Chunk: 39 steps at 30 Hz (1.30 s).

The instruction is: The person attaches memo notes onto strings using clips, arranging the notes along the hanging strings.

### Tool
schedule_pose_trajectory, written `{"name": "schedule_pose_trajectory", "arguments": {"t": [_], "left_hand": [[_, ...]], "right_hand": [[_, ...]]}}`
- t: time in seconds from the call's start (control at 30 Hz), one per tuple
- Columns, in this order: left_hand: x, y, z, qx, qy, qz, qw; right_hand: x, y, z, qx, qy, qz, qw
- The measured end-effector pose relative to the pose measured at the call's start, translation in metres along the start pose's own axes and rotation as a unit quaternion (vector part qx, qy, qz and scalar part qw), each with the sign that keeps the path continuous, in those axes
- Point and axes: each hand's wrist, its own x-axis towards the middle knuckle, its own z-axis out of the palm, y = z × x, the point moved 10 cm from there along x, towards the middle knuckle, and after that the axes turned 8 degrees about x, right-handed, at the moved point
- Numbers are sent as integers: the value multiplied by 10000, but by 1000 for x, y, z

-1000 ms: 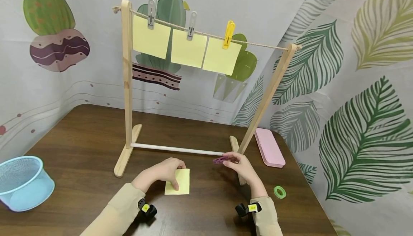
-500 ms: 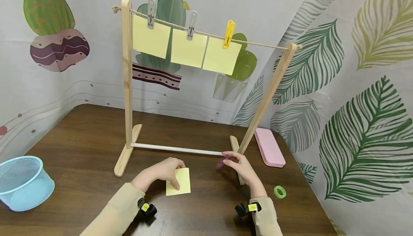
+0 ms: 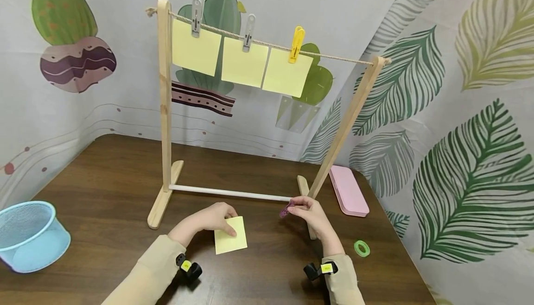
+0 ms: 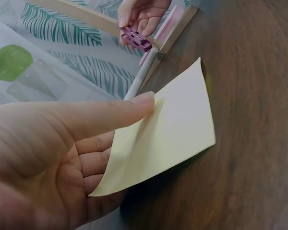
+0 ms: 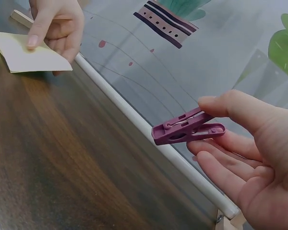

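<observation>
My left hand (image 3: 214, 218) pinches a yellow sticky note (image 4: 173, 124), thumb on top and fingers beneath, over the brown table. A purple clothespin (image 5: 187, 127) is held by my right hand (image 3: 310, 214) between thumb and fingers at its handle end; its nose points left, toward the note. In the head view the two hands are apart, both in front of the white crossbar (image 3: 229, 193). Behind them stands a wooden frame (image 3: 165, 101) with a rope line (image 3: 333, 57). Three yellow notes (image 3: 244, 63) hang there, under two grey clothespins (image 3: 248, 34) and one yellow clothespin (image 3: 296, 45).
A light blue mesh basket (image 3: 29, 249) stands at the table's left. To the right lie a pink case (image 3: 348, 191) and a green tape ring (image 3: 361, 248). The frame's wooden feet (image 3: 160, 203) rest on the table (image 3: 258, 272); patterned cloth hangs behind.
The purple clothespin has turned in my right hand from nearly level to slanting down-left. The note has tilted slightly in my left hand, whose thumb has slid a little up and right over it.
</observation>
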Motion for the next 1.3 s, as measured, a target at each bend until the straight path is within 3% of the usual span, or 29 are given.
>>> {"name": "schedule_pose_trajectory", "arguments": {"t": [0.23, 0.83, 1.07, 1.3], "left_hand": [[0, -1, 0, -288, -147, 171, 9993], [0, -9, 1, -754, -228, -41, 9969], [-2, -5, 1, -869, -352, 46, 9956], [-7, -2, -3, -889, -424, -63, 9951]], "right_hand": [[0, 0, 0, 42, 30, -26, 10000], [1, -1, -2, 1, 124, -86, 9999], [0, -1, 1, 28, 14, -101, 9999], [1, -1, 3, 58, -81, -131, 9999]]}}
